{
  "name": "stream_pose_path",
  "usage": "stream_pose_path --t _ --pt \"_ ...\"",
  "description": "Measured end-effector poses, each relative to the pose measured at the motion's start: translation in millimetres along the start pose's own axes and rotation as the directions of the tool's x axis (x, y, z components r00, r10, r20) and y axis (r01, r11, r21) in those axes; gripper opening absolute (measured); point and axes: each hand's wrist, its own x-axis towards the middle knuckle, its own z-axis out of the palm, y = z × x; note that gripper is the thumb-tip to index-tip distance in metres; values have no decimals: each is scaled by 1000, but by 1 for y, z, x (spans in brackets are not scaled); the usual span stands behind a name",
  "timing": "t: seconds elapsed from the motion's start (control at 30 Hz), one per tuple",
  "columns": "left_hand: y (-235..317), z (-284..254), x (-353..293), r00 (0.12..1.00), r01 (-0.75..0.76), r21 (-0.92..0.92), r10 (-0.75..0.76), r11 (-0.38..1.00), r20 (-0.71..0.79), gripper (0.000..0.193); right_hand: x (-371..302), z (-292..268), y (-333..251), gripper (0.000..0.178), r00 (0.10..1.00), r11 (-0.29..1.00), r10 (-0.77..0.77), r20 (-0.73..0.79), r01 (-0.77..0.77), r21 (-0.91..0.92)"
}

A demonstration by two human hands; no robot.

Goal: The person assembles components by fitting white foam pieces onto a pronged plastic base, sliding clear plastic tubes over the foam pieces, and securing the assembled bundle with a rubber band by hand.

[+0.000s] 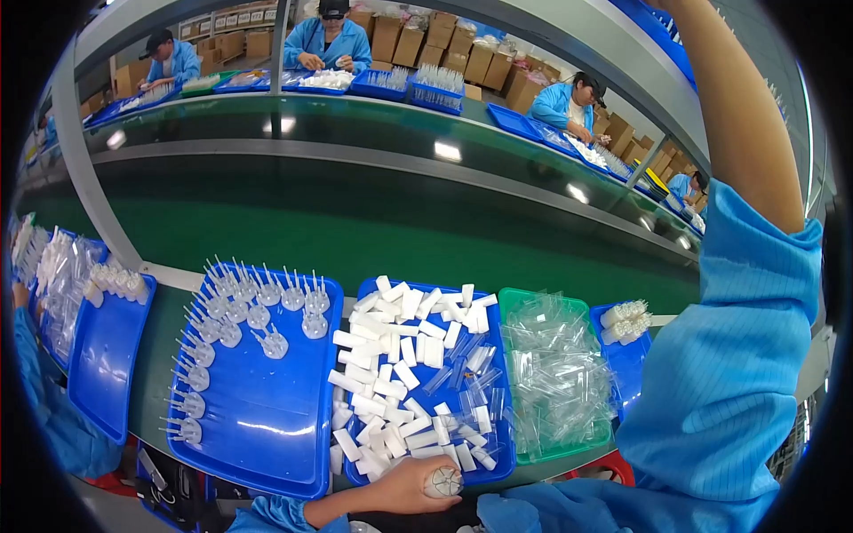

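Note:
My left hand (410,487) is closed around a small round, whitish translucent piece (442,481), its ribbed face turned up, at the front edge of the middle blue tray (508,444). Much of that piece is hidden by the fingers. White rectangular blocks (369,404) fill most of this tray, with clear plastic strips (458,355) on its right side. My right arm reaches high to the upper right, beside a raised blue tray (653,31). The right hand (668,3) is cut off by the top edge, so its fingers are hidden.
Left, a blue tray (267,426) holds clear round-based pieces with upright prongs (235,298). Right, a green tray (520,449) holds clear plastic pieces (560,382). A green conveyor belt (373,213) runs behind, under a metal frame (89,186). Co-workers (329,44) sit across it; another's sleeve (62,417) shows left.

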Motion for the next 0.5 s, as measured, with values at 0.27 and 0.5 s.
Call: stream_pose_path --t 0.27,0.5 --pt "-2 1 0 999 -26 34 25 999 25 35 22 -55 56 10 781 537 -570 255 120 835" --pt "-1 2 -4 1000 29 12 -29 1000 -11 36 -77 -24 -33 17 687 916 -62 -724 326 231"
